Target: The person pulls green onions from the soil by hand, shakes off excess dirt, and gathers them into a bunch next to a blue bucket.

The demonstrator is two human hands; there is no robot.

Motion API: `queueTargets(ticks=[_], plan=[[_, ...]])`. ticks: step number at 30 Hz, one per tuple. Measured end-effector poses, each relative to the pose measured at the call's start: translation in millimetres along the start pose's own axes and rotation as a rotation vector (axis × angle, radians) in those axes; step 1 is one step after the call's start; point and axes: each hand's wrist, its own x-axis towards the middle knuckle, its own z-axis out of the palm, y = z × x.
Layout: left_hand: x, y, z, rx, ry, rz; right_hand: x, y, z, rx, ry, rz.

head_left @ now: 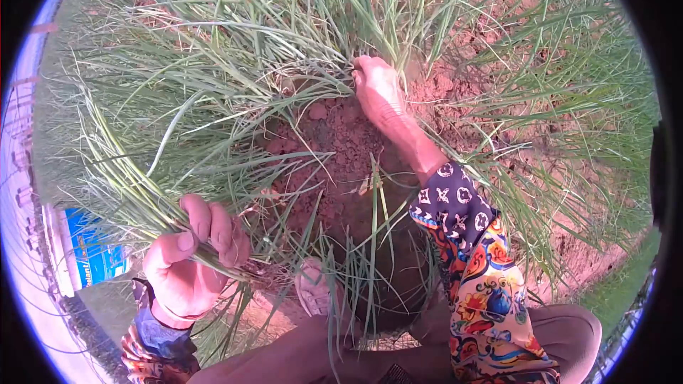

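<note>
Your left hand (188, 284) grips an uprooted bunch (135, 181) left of the soil (348, 139); beyond it, your right hand (380, 91), fingers' hold unclear, meets rooted stalks (404, 46).

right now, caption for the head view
Left hand grips a bundle of green stalks; right hand reaches into growing clumps above reddish soil.

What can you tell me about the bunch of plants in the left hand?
The bunch of green stalks is long, thin and grass-like, paler towards the base, with a brownish, soil-stained end. It lies slantwise, tips fanning to the upper left, base to the lower right. The left hand clasps it near the base, thumb and fingers around it.
</note>
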Motion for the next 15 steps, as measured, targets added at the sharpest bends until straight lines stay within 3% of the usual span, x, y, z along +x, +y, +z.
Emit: queueTargets(ticks=[4,10,12,15], plan=[[5,10,6,-0.021,0.006,-0.032,13,-1,2,-0.081,-0.099,0.053],[4,13,2,-0.02,0.037,-0.022,11,6,-7,0.249,0.2,-0.105],[6,13,-1,-0.029,0.038,-0.035,11,-4,-16,0.267,0.086,0.128],[6,10,-4,-0.033,0.027,-0.039,18,-6,-12,0.232,-0.14,0.15]])
